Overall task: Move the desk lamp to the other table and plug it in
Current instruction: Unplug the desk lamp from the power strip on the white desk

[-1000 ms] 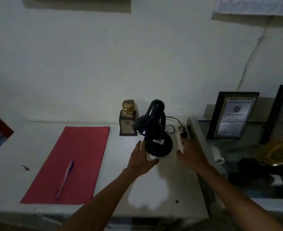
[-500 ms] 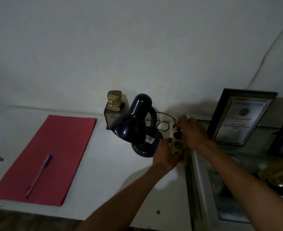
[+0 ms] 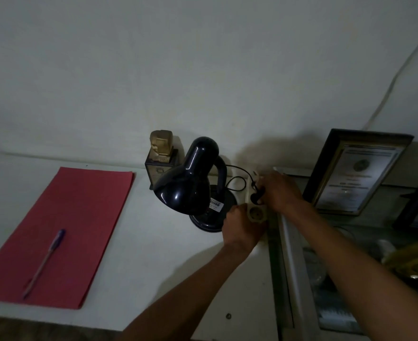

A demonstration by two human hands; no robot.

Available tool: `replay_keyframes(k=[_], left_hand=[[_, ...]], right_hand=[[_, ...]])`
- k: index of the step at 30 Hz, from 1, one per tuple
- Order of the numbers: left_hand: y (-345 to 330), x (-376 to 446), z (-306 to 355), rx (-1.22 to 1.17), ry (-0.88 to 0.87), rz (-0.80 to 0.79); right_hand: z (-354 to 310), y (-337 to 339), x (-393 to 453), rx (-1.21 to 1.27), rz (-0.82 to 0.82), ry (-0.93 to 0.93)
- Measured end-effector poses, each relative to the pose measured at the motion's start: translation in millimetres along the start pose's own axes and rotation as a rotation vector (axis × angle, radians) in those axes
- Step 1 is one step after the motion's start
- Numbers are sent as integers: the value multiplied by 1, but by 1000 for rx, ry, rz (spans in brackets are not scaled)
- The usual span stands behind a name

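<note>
Nearest the camera, two bare forearms reach up from the bottom edge toward the right end of a white tabletop. The left hand is closed around the near end of a cream power strip lying at the tabletop's right edge; one empty round socket shows just beside its fingers. Just beyond, the right hand pinches a black plug that sits at the strip's next socket; whether the plug is fully seated cannot be told. A thin black cord loops from the plug back toward the lamp.

The black lamp stands on the tabletop just left of the strip, its round base beside the left hand, its shade tilted down and to the left, unlit. A white label hangs on it near the base.

Further left lie a red folder and a purple pen resting on top of it. Behind the lamp, against the wall, stands a small gold trophy on a dark block. To the right, a framed certificate leans against the wall.
</note>
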State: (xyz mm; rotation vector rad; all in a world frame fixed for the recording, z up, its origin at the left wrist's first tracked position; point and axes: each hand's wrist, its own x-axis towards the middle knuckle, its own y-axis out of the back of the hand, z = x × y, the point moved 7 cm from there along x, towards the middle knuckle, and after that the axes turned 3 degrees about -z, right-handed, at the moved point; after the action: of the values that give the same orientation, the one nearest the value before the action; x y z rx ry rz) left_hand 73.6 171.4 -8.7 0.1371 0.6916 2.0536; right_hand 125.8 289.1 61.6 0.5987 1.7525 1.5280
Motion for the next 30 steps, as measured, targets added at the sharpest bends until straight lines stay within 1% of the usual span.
replay_keyframes(k=[7, 10, 19, 26, 30], left_hand=[[4, -5, 0, -27, -5, 76], [4, -4, 1, -34, 5, 70], [6, -4, 4, -27, -23, 62], [3, 0, 2, -32, -56, -7], [11, 0, 1, -92, -117, -112]], right_hand=[[0, 0, 6, -19, -47, 8], [0, -2, 7, -25, -84, 12], [2, -4, 13, -20, -111, 17], [4, 32, 18, 115, -31, 31], [0, 32, 0, 184, -76, 58]])
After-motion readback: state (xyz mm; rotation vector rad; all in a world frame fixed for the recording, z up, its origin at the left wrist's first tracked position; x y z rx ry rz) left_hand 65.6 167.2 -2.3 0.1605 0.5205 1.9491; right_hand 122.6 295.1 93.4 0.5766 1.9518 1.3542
